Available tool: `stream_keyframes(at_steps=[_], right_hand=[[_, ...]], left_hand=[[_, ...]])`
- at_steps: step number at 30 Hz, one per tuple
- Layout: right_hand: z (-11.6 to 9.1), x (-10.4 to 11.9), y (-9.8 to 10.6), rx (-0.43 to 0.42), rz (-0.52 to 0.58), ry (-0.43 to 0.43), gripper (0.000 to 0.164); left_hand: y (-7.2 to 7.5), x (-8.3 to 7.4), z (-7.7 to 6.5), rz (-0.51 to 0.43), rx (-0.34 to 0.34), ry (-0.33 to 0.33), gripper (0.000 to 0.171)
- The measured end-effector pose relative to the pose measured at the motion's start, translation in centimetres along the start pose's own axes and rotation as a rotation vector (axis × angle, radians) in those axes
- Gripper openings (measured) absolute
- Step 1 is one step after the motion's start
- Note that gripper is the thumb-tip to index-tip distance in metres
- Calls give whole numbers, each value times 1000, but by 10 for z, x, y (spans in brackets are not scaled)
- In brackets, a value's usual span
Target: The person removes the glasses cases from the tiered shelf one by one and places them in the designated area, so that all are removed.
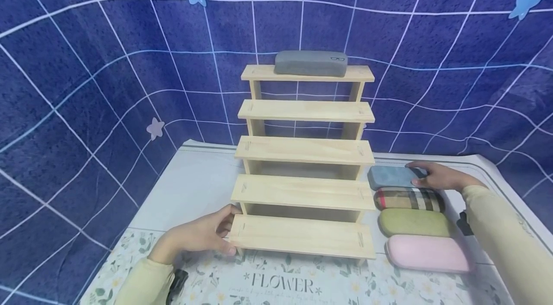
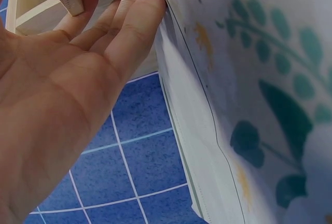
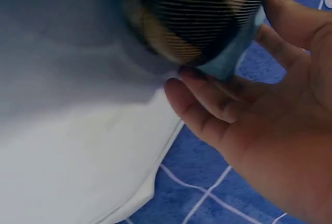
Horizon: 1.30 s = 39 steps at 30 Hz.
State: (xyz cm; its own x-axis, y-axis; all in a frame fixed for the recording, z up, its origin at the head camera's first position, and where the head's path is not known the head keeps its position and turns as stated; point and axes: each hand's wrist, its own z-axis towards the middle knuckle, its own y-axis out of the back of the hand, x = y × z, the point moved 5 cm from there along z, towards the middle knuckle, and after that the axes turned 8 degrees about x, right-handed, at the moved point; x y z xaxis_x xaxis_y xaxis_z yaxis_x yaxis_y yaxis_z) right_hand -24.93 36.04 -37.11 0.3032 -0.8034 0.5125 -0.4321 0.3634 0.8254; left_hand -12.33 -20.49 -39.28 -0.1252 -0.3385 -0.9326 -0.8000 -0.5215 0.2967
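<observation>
A stepped wooden display rack with several tiers stands on the table. My left hand holds the left end of its lowest step, thumb by the front corner and fingers toward the back. In the left wrist view, the fingers reach beside a wooden leg. Over to the right, my right hand grips the right end of a blue glasses case, thumb on the near side and fingers at the far side. A plaid glasses case lies directly in front of it.
On the top step sits a grey glasses case. Nearer than the plaid one lie a green glasses case and a pink glasses case. A floral tablecloth covers the table; a blue gridded curtain hangs behind.
</observation>
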Motion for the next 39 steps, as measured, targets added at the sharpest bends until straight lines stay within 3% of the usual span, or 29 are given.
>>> stream_keyframes(at_steps=[3,7,14,18,22,27,32,39], right_hand=[[4,12,10,-35,-64,-3,59],[10,42,40,-207,-114,-11,52],[12,138,104,-589,47,54,37],[21,194,130,-699,80,154,36],[39,242,145,-682,102,248,41],[68,280,147,-524,-6,267,54],[92,295,141,-352,-150,228,66],[103,297,143,-353,-189,160,66]], left_hand=[[0,0,-1,-5,0,-7,76],[1,1,-1,-9,-2,-9,76],[2,3,-1,9,-11,3,75],[2,3,-1,16,-13,13,76],[2,3,-2,27,-19,25,76],[2,3,-2,33,-28,43,74],[3,3,-3,41,-36,63,75],[3,3,-6,43,-37,59,75]])
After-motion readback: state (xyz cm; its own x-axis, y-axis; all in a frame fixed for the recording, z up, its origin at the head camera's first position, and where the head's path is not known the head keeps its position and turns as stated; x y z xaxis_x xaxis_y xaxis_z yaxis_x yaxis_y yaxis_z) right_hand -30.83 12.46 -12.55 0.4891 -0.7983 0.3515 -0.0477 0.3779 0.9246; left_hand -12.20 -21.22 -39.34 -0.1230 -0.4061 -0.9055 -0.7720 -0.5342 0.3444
